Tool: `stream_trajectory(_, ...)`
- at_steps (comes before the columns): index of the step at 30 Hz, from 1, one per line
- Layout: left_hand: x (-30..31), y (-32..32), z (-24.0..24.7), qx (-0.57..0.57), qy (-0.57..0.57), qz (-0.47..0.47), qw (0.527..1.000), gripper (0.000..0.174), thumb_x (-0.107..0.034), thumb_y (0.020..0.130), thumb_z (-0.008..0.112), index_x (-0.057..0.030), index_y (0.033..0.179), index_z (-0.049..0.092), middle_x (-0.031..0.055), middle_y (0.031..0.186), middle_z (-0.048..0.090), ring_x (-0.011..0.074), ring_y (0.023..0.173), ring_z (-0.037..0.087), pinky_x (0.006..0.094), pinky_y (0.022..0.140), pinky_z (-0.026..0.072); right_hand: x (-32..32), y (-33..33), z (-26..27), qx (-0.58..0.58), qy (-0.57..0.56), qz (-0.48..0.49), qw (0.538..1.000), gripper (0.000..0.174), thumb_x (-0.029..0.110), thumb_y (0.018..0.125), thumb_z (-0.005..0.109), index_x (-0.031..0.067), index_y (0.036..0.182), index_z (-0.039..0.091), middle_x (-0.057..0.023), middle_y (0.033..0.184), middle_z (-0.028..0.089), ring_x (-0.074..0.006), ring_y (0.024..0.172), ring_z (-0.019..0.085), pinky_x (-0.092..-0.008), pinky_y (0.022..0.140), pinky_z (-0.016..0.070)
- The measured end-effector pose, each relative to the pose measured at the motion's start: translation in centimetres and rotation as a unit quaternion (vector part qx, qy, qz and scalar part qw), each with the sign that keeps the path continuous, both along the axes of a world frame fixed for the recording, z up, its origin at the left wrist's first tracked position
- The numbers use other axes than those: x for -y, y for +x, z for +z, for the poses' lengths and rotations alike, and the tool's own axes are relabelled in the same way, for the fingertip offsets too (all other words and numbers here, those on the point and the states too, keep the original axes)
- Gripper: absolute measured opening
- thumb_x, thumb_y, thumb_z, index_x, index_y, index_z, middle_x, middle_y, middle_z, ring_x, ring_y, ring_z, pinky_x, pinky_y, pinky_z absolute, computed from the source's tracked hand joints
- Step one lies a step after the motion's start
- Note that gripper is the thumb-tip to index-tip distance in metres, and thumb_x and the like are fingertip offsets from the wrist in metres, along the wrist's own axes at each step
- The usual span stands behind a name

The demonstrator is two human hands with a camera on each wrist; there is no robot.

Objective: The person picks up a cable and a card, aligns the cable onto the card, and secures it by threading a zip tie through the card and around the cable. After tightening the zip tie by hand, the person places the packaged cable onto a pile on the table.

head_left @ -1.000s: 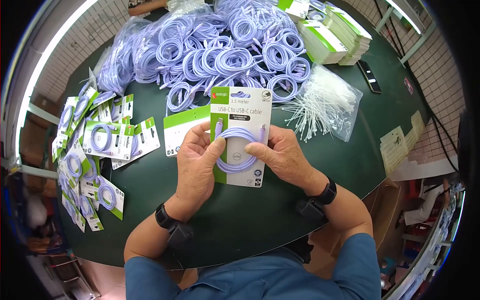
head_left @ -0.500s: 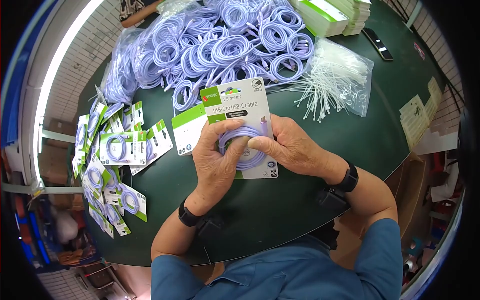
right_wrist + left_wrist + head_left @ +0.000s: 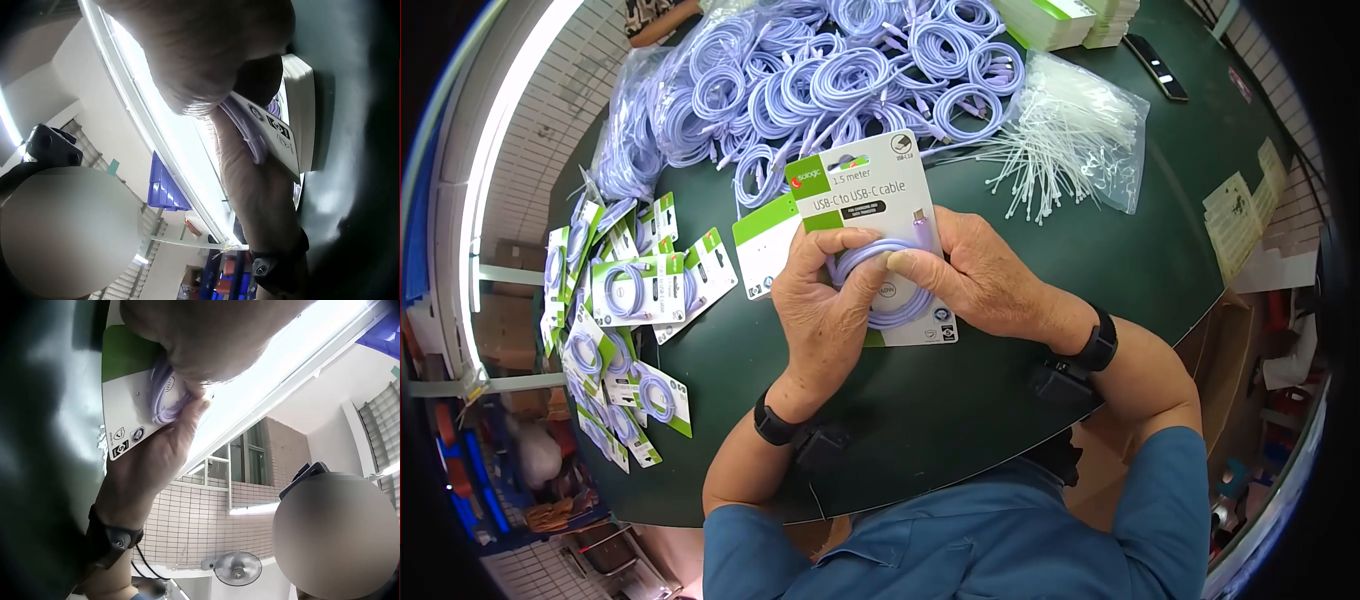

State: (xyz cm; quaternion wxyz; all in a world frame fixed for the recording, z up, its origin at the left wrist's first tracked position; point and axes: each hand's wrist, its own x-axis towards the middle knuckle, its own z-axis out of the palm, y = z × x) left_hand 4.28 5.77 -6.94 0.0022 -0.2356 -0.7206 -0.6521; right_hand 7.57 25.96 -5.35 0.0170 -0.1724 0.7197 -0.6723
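Both hands hold up a white-and-green USB-C cable card [image 3: 862, 190] above the table. A coiled purple USB-C cable [image 3: 900, 312] lies against its front, with one connector [image 3: 921, 230] standing up at the card's right. My left hand [image 3: 822, 310] pinches the coil's left side, its index finger over the front and thumb across the coil's middle. At the right edge, my right hand [image 3: 990, 280] grips the card, the thumb laid over the coil and its tip against the left thumb. Its other fingers are hidden behind the card.
Behind the hands spreads a heap of coiled purple cables [image 3: 850, 80]. Carded cables [image 3: 640, 290] pile up at left; another green-and-white card [image 3: 765, 248] lies behind the left hand. A bag of white cable ties [image 3: 1080, 130], stacked cards [image 3: 1050, 25] and a phone [image 3: 1155, 68] are at right.
My left index finger has come round to the front over the coil, and the left thumb has moved inward to meet the right thumb. The card now leans to the left.
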Motion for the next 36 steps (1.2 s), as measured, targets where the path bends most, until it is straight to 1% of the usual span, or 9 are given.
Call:
stream_trajectory(4, -1.0, 0.1, 1.5, -0.024, 0.072, 0.031, 0.997, 0.021, -0.004, 0.098, 0.074, -0.001, 0.117, 0.066, 0.007, 0.114, 0.065, 0.0131, 0.1, 0.063, 0.0277, 0.088, 0.0512, -0.5, 0.2, 1.3, 0.08, -0.055, -0.041, 0.994, 0.043, 0.029, 0.11, 0.059, -0.0051, 0.136, 0.057, -0.0129, 0.119, 0.073, -0.0158, 0.104, 0.068, -0.0324, 0.089, 0.0566)
stream_trajectory(7, -0.5, 0.2, 2.2, 0.058, 0.039, -0.028, 0.997, 0.018, -0.004, 0.102, 0.068, 0.0002, 0.12, 0.064, 0.0072, 0.114, 0.065, 0.0117, 0.098, 0.062, 0.0254, 0.087, 0.0501, -0.7, 0.1, 1.4, 0.068, -0.04, -0.045, 0.996, 0.041, 0.028, 0.11, 0.059, -0.0054, 0.134, 0.058, -0.0124, 0.118, 0.073, -0.0148, 0.103, 0.068, -0.0311, 0.088, 0.0568)
stream_trajectory(11, -0.2, -0.3, 1.1, -0.017, 0.002, 0.002, 1.0, 0.015, -0.007, 0.106, 0.064, 0.0003, 0.119, 0.064, 0.0065, 0.113, 0.065, 0.0107, 0.098, 0.062, 0.0238, 0.087, 0.0502, -0.3, 0.2, 1.1, 0.046, -0.001, -0.046, 0.998, 0.04, 0.028, 0.11, 0.059, -0.0053, 0.133, 0.059, -0.0116, 0.117, 0.073, -0.0136, 0.102, 0.068, -0.03, 0.087, 0.0568)
stream_trajectory(17, -0.2, 0.0, 0.8, 0.057, 0.053, 0.001, 0.997, 0.015, -0.011, 0.108, 0.062, -0.0007, 0.12, 0.064, 0.0046, 0.11, 0.066, 0.0092, 0.098, 0.061, 0.0238, 0.086, 0.0503, 0.0, 0.4, 1.3, 0.038, 0.055, -0.036, 0.997, 0.04, 0.028, 0.11, 0.059, -0.005, 0.132, 0.059, -0.011, 0.117, 0.073, -0.0129, 0.102, 0.068, -0.0293, 0.087, 0.0564)
stream_trajectory(24, -0.5, -0.4, 1.4, 0.07, 0.092, -0.028, 0.993, 0.022, -0.011, 0.107, 0.063, -0.0022, 0.128, 0.063, 0.0066, 0.113, 0.068, 0.0125, 0.104, 0.061, 0.0283, 0.09, 0.0508, -0.4, 0.0, 0.2, 0.055, -0.028, -0.079, 0.995, 0.039, 0.028, 0.11, 0.059, -0.0051, 0.13, 0.06, -0.0106, 0.116, 0.073, -0.0123, 0.101, 0.068, -0.0291, 0.088, 0.0567)
stream_trajectory(27, -0.4, -0.5, 2.7, -0.11, -0.007, 0.098, 0.989, 0.031, -0.013, 0.099, 0.073, -0.0047, 0.128, 0.068, 0.0077, 0.116, 0.069, 0.0207, 0.113, 0.063, 0.0353, 0.094, 0.0521, -1.3, -0.8, 0.4, 0.077, -0.076, -0.086, 0.99, 0.039, 0.029, 0.11, 0.059, -0.0052, 0.131, 0.06, -0.0104, 0.116, 0.073, -0.0122, 0.101, 0.069, -0.0288, 0.087, 0.0572)
stream_trajectory(28, -0.2, -0.5, 3.4, -0.111, -0.009, 0.092, 0.99, 0.031, -0.013, 0.099, 0.073, -0.0047, 0.128, 0.068, 0.0077, 0.116, 0.069, 0.0207, 0.113, 0.063, 0.0353, 0.094, 0.0521, -1.6, -0.9, 0.3, 0.089, -0.102, -0.091, 0.987, 0.04, 0.029, 0.11, 0.058, -0.0052, 0.131, 0.061, -0.0103, 0.116, 0.073, -0.0121, 0.101, 0.069, -0.0287, 0.087, 0.0574)
stream_trajectory(31, 1.4, -0.8, 5.5, -0.394, -0.263, -0.002, 0.88, 0.04, -0.013, 0.084, 0.081, -0.0084, 0.122, 0.073, 0.0069, 0.118, 0.069, 0.0269, 0.12, 0.061, 0.0422, 0.096, 0.0523, -2.2, -1.0, 0.5, 0.09, -0.081, -0.077, 0.99, 0.041, 0.03, 0.111, 0.057, -0.0046, 0.132, 0.061, -0.0105, 0.117, 0.073, -0.0126, 0.101, 0.069, -0.0286, 0.087, 0.0578)
stream_trajectory(36, 1.7, -0.5, 5.5, -0.415, -0.286, -0.153, 0.85, 0.042, -0.012, 0.072, 0.082, -0.0102, 0.113, 0.077, 0.0038, 0.115, 0.069, 0.0257, 0.117, 0.063, 0.0416, 0.092, 0.0538, -3.3, -1.0, 1.8, 0.103, 0.002, 0.032, 0.994, 0.043, 0.031, 0.111, 0.057, -0.0036, 0.135, 0.061, -0.011, 0.119, 0.073, -0.0131, 0.102, 0.069, -0.0285, 0.087, 0.0582)
